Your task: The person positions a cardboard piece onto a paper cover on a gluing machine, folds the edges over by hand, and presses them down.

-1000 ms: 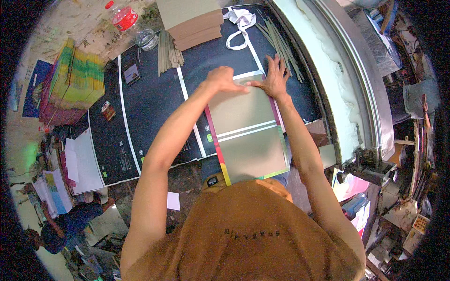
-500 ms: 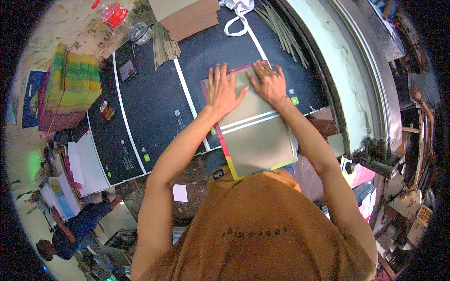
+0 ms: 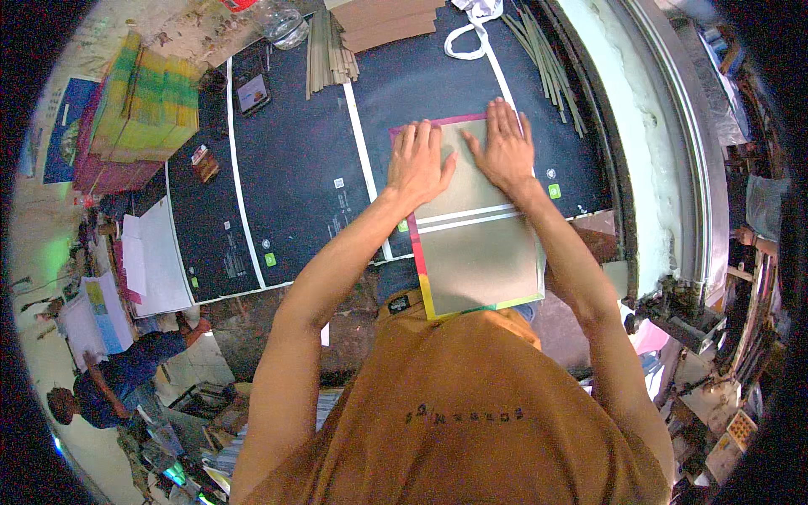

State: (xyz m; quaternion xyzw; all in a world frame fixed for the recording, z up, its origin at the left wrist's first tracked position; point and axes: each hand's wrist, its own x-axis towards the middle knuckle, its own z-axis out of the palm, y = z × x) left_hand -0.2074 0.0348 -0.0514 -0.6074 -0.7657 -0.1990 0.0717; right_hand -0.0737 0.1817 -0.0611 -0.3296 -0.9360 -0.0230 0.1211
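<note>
Head view, grey panel [image 3: 481, 263]: lay in front of the person, its far half on the dark tabletop [image 3: 290, 185], its near half reaching past the front edge toward the brown shirt [image 3: 459, 379]. Magenta, red, yellow and green bordered it, and two white lines crossed its middle.
Left hand [image 3: 414, 171]: rested flat near the panel's far left corner, thumb out to the side, probably to steady that side.
Right hand [image 3: 507, 153]: lay flat near the far right corner, fingers pointing away, perhaps so both sides were pressed evenly.
Grip: extended on both hands, palms down, curled around nothing.
Grey strips: lay in a left bundle [image 3: 326, 57] and a looser right bundle [image 3: 547, 74], seemingly put beyond the panel to stay within reach but out of the way.
Stacked boards [image 3: 389, 29]: stood at the far side, cut off by the upper edge.
White cloth [image 3: 469, 40]: was looped nearby, its top also cropped.
Hidden parts: the far corners lay partly under fingers; whether the near edge touched the shirt, or what supported it, could not be told.
Co-worker [image 3: 126, 370]: appeared small at far left, activity unclear.
</note>
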